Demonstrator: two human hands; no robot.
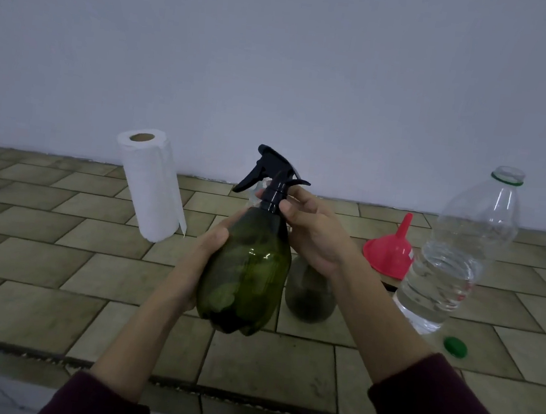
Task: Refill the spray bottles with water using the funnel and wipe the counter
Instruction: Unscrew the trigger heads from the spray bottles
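A dark green spray bottle with a black trigger head is lifted above the tiled counter. My left hand wraps the bottle's left side. My right hand grips the black collar at its neck. Behind it, partly hidden by my right arm, a second green bottle stands on the counter. A red funnel lies upside down to the right. A large clear water bottle, uncapped and about half full, stands at far right.
A white paper towel roll stands upright at the back left. A green cap lies in front of the water bottle. A plain wall closes the counter's far edge; the near edge runs along the bottom of the view.
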